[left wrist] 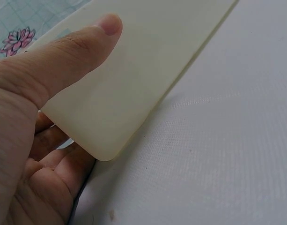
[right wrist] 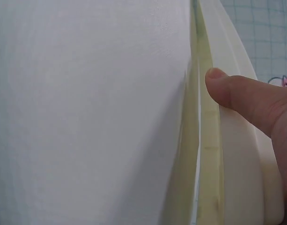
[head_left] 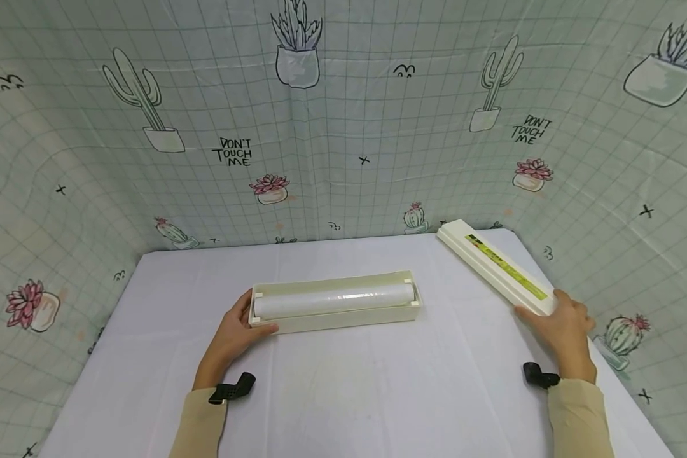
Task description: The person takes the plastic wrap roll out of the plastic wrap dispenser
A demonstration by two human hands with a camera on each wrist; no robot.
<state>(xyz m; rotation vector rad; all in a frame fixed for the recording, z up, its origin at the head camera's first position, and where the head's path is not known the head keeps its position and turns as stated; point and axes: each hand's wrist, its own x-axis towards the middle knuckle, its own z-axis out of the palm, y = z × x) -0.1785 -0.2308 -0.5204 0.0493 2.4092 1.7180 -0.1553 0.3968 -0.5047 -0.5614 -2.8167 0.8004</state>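
In the head view, the left hand (head_left: 236, 334) grips the left end of a long cream plastic box (head_left: 343, 320) on the white tablecloth (head_left: 343, 394), a white cylindrical roll (head_left: 334, 301) inside; rightward, the right hand (head_left: 563, 324) holds the near end of a long cream lid (head_left: 486, 264). Left wrist view: left thumb (left wrist: 73, 58) on the box's side. Right wrist view: right thumb (right wrist: 248, 98) against the lid's side.

A white-covered table (head_left: 343, 401) stands before a pale green, grid-patterned curtain (head_left: 343, 127). The curtain borders the table's far, left and right edges, bearing potted-plant prints (head_left: 298, 67) and 2 "DON'T TOUCH ME" captions (head_left: 235, 152).
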